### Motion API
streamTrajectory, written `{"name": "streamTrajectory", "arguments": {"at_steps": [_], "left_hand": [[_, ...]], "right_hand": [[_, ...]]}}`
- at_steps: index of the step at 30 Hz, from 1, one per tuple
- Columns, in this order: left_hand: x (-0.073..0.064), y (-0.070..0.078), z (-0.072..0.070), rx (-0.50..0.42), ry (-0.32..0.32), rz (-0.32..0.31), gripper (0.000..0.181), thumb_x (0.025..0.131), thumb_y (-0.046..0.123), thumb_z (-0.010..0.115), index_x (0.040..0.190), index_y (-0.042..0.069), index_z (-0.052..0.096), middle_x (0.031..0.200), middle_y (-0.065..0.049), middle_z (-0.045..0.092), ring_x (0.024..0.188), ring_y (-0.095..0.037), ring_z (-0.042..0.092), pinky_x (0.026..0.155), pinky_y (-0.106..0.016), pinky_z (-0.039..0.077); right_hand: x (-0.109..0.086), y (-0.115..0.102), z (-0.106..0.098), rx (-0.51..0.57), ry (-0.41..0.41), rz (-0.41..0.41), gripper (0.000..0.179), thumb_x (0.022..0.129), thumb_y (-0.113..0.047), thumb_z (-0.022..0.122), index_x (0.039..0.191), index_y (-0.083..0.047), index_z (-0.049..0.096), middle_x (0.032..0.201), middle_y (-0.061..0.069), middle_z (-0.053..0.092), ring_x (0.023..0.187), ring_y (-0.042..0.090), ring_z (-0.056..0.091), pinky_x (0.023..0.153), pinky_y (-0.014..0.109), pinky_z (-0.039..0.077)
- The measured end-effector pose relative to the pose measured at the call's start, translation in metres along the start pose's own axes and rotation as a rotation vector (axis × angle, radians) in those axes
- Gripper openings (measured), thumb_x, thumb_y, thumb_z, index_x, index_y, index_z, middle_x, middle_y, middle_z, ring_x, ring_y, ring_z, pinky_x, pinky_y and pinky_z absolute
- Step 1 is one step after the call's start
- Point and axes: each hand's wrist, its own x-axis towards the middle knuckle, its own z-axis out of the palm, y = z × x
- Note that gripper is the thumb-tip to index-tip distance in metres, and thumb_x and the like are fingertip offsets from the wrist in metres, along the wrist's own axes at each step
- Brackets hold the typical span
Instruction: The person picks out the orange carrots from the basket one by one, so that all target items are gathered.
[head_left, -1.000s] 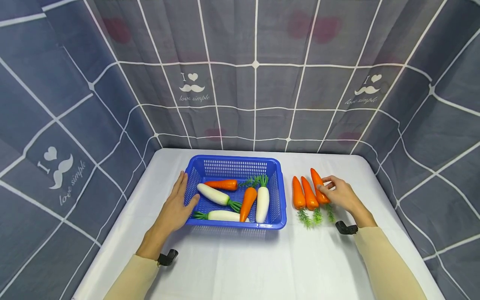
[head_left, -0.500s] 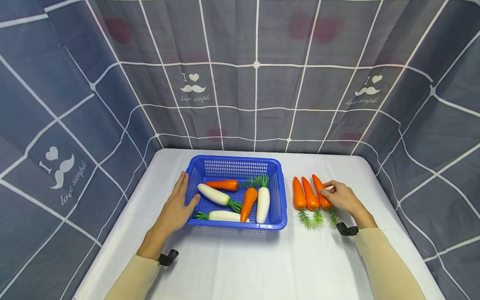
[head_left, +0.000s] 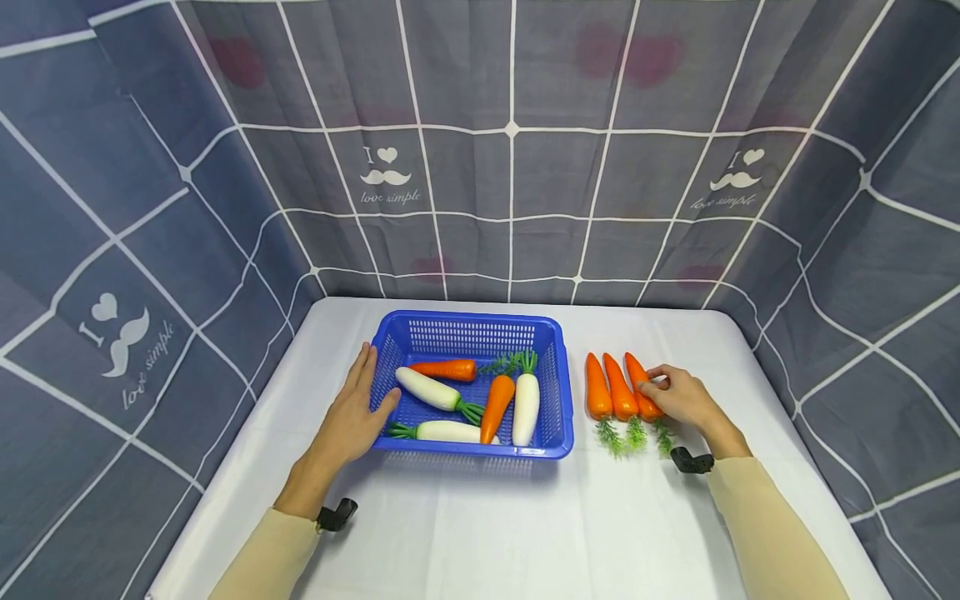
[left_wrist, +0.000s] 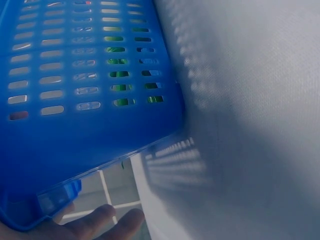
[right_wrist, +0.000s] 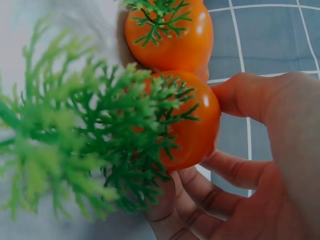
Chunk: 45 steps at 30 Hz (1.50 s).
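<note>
Since a second ago, we see the rightmost carrot (head_left: pixel 642 386) swing down from its slanted pose to lie level with the two other carrots (head_left: pixel 609 389) beside it, and the right hand (head_left: pixel 681 397) has drawn back with it; the basket and left hand lie as before. We find the white bench (head_left: pixel 480 517) carrying a blue basket (head_left: pixel 465 332), which holds three white radishes (head_left: pixel 525 402) and two orange carrots (head_left: pixel 497 404). Our left hand (head_left: pixel 351 417) rests flat against the basket's left wall, fingers straight and slightly apart, thumb touching the near corner; the left wrist view shows only fingertips under the basket's rim. To the right of the basket, apart from it, three carrots lie side by side on the bench, tips away from us, green tops toward us. Our right hand's fingers and thumb are curled around the rightmost carrot (right_wrist: pixel 185 125), which the right wrist view shows touching its neighbour (right_wrist: pixel 172 35).
</note>
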Motion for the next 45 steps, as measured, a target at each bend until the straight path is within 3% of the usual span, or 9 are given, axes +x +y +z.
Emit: {"name": "streamTrajectory", "arguments": {"at_steps": [8,17,26,33,37,45], "left_hand": [[0.001,0.000,-0.001,0.004,-0.004,0.001,0.093,0.121,0.044,0.058,0.189,0.010,0.004,0.199,-0.016,0.000,0.181,-0.054,0.020,0.140,-0.073,0.029],[0.000,-0.001,-0.001,0.003,-0.008,0.006,0.093,0.121,0.047,0.056,0.189,0.009,0.004,0.199,-0.016,0.000,0.181,-0.054,0.018,0.141,-0.073,0.028],[0.001,0.000,-0.001,0.002,-0.010,0.009,0.094,0.122,0.051,0.054,0.189,0.010,0.003,0.199,-0.015,-0.001,0.181,-0.053,0.019,0.141,-0.073,0.028],[0.001,-0.001,0.000,-0.006,-0.010,0.012,0.093,0.121,0.047,0.056,0.189,0.009,0.004,0.199,-0.015,-0.001,0.181,-0.053,0.019,0.141,-0.073,0.028],[0.001,-0.003,0.000,-0.006,-0.010,0.009,0.094,0.121,0.046,0.057,0.189,0.009,0.003,0.199,-0.015,-0.001,0.181,-0.053,0.018,0.142,-0.074,0.028],[0.000,-0.002,0.000,-0.003,-0.006,0.010,0.093,0.121,0.044,0.058,0.189,0.008,0.004,0.199,-0.017,0.001,0.181,-0.053,0.019,0.141,-0.073,0.028]], "right_hand": [[-0.001,-0.003,-0.001,-0.012,0.000,-0.005,0.063,0.116,-0.044,0.068,0.152,0.008,0.064,0.125,0.030,0.079,0.103,0.035,0.076,0.084,0.039,0.058],[-0.001,-0.002,-0.001,-0.039,0.004,-0.007,0.071,0.117,-0.054,0.064,0.154,0.007,0.063,0.133,0.034,0.078,0.116,0.046,0.078,0.100,0.061,0.064],[-0.001,-0.010,-0.004,-0.052,0.109,-0.062,0.071,0.116,-0.048,0.067,0.157,0.010,0.060,0.133,0.038,0.073,0.118,0.051,0.073,0.101,0.066,0.061],[-0.002,-0.044,-0.008,-0.084,0.172,-0.129,0.065,0.114,-0.043,0.071,0.157,0.005,0.063,0.135,0.037,0.069,0.117,0.049,0.068,0.099,0.064,0.058],[0.002,-0.072,-0.004,-0.098,0.196,-0.187,0.060,0.114,-0.040,0.073,0.156,0.001,0.067,0.134,0.032,0.071,0.110,0.043,0.069,0.097,0.062,0.059],[0.009,-0.131,0.005,-0.094,0.199,-0.280,0.055,0.113,-0.041,0.075,0.155,-0.006,0.070,0.136,0.026,0.072,0.111,0.040,0.070,0.100,0.061,0.063]]}}
